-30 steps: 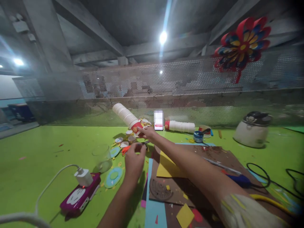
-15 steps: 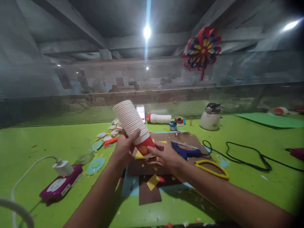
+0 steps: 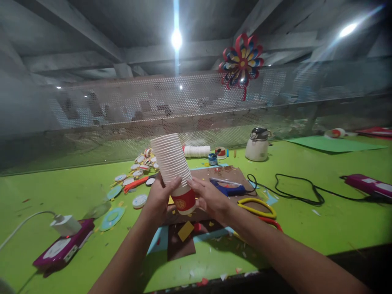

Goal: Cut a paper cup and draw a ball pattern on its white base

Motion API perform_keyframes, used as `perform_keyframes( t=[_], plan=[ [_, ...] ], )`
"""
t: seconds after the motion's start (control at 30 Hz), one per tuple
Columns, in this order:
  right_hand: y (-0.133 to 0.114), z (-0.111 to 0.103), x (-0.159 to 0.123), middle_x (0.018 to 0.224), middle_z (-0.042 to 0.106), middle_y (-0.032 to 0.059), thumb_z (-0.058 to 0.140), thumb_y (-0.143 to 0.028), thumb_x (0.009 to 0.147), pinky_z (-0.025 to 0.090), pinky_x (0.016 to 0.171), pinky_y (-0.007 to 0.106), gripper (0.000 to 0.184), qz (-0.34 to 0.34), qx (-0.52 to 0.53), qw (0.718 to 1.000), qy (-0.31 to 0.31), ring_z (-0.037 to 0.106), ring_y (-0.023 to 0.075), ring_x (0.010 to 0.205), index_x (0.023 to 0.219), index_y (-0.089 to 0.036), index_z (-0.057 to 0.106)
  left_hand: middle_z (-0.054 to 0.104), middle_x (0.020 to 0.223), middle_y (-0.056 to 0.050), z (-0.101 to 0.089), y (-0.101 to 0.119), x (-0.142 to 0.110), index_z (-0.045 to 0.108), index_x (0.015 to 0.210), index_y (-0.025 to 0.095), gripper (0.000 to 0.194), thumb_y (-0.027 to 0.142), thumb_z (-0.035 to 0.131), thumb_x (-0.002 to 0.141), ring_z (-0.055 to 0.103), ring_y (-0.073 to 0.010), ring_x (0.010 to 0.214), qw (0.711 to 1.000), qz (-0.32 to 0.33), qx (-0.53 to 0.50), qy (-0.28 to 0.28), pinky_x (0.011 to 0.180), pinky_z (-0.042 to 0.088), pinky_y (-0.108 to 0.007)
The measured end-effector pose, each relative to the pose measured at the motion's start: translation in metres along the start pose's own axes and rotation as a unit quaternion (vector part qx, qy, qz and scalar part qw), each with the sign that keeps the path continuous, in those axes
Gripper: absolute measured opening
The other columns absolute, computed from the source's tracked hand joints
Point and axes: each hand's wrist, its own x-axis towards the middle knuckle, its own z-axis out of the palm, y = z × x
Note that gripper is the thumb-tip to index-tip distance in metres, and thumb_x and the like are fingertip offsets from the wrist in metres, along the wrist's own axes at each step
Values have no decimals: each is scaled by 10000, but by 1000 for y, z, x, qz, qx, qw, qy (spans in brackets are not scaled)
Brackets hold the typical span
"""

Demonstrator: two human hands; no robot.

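A tall stack of white paper cups (image 3: 171, 159), its lowest cup printed red with a gold emblem, is held up above the middle of the table, tilted with the rims up to the left. My left hand (image 3: 159, 196) wraps the stack's left side, thumb across the front. On the other side my right hand (image 3: 211, 198) grips the stack near the red cup, thumb at the rims. Beneath lie brown card sheets (image 3: 182, 245) with yellow paper scraps (image 3: 185, 231). A blue glue gun (image 3: 228, 188) and yellow-handled scissors (image 3: 259, 206) lie just right of my hands.
A purple power strip (image 3: 64, 245) with a white plug sits at left. Several round paper pieces (image 3: 139, 201) lie left of the hands. Behind are another cup stack (image 3: 197, 151), a blue jar (image 3: 212, 159) and a white bottle (image 3: 257, 145). A black cord (image 3: 294, 200) runs right.
My right hand has moved up from the bottom cup to the stack's side, closing on it. The stack is more upright. The camera view has turned slightly right.
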Motion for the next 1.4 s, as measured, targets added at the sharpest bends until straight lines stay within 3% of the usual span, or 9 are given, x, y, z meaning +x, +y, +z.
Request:
perform_keyframes(
  t=[0.2,0.6,0.83,1.0,1.13,1.3,1.4],
  plan=[
    [3,-6,5,1047,746,36,773,-503,758,548,842,362,428,-19,5,999,27,693,221,970,1076,-226,708,742,1091,-122,2,-7,7,578,1286,150,758,489,850,665,715,-293,961,1000,-1,10,9,850,572,-401],
    [-3,-8,2,986,744,16,662,-395,763,472,625,245,351,37,15,998,40,632,158,767,1069,-224,686,753,1046,-129,2,-14,4,601,1230,137,741,516,860,648,727,-292,895,998,6,60,32,757,588,-378],
    [1,1,-2,879,737,19,681,-424,692,495,669,265,400,45,35,997,51,647,177,790,1029,-209,664,751,1061,-127,2,-13,2,607,1220,141,701,496,855,668,725,-287,912,999,17,34,17,791,587,-387],
    [2,3,-3,850,721,31,588,-438,730,499,654,262,366,68,10,997,41,636,170,761,998,-206,679,750,1039,-99,0,-6,9,620,1191,161,671,470,874,652,722,-261,898,996,62,19,57,814,576,-365],
    [6,-3,-6,936,715,29,530,-435,763,500,668,260,455,89,-56,993,54,631,164,783,1155,-243,659,733,975,-92,3,14,17,627,1109,143,638,515,854,643,715,-243,856,992,86,-15,87,832,582,-379],
    [6,-13,-9,1142,693,60,463,-370,802,520,754,309,576,113,-220,964,93,655,204,950,1359,-252,554,699,900,1,-9,58,31,597,1032,185,535,483,828,652,671,-138,775,974,157,-31,161,824,580,-266],
    [-2,-16,-13,1225,672,105,590,-406,787,501,887,394,608,108,-367,919,91,637,277,1062,1364,-215,575,692,824,9,-22,68,33,589,1013,184,537,475,839,638,671,-148,682,987,100,12,127,702,600,-277]
  ],
)
